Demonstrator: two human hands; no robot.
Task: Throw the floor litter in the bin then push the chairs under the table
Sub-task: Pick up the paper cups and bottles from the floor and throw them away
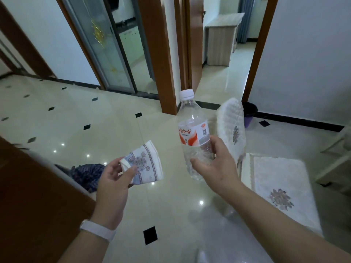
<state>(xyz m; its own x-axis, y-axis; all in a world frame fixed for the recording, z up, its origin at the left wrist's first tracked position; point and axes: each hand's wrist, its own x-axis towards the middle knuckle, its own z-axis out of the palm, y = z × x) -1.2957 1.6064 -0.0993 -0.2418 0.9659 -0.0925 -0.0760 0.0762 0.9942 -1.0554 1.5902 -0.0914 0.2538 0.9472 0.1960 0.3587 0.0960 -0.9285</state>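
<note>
1. The white lace-covered chair (233, 128) stands ahead on my right, and its back half hides the dark, purple-based bin (250, 111) by the wall. I cannot see what is in the bin.
2. My right hand (218, 168), the nearer to the bin, grips the clear plastic bottle (192, 118) upright. It looks empty.
3. My left hand (112, 182) holds the crushed patterned paper cup (148, 160).
</note>
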